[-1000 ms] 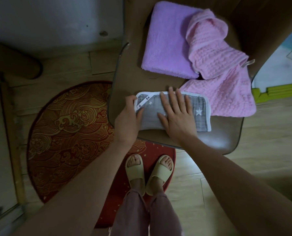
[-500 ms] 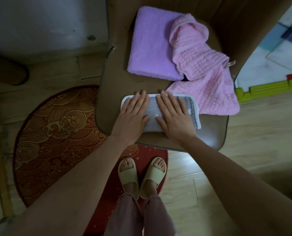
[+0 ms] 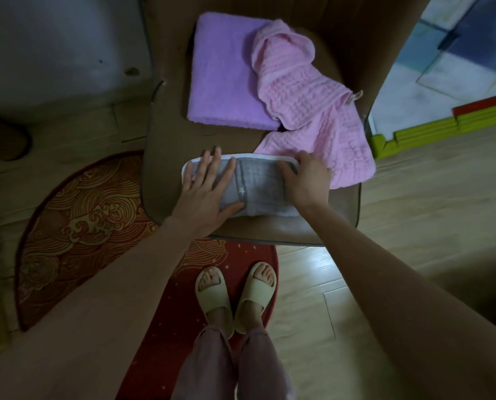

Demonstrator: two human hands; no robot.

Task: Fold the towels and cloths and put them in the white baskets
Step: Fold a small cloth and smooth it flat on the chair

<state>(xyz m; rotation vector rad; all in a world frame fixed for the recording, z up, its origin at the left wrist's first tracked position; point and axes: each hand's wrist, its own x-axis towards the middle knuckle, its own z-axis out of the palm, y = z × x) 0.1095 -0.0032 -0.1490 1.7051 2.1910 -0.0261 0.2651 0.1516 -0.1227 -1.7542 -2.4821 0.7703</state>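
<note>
A grey cloth [image 3: 258, 189] with a white border and small stars lies folded into a strip near the front edge of a brown chair seat [image 3: 166, 145]. My left hand [image 3: 206, 194] rests flat on its left part with the fingers straight. My right hand [image 3: 306, 180] grips the cloth's right end, fingers curled over the edge. Behind it, a folded purple towel [image 3: 223, 73] lies on the seat, and a crumpled pink towel [image 3: 307, 105] lies partly over it and down to the right. No white basket is in view.
The chair's backrest [image 3: 356, 30] rises behind the towels. A red patterned rug [image 3: 76, 220] covers the wooden floor left of and under the chair. My feet in pale slippers [image 3: 235, 295] stand on it. Green and red foam mat edges [image 3: 443, 119] lie at the right.
Both hands were pressing flat near the cloth's middle. My left hand has slid to the left part, and my right hand has moved to the right end and curled round it.
</note>
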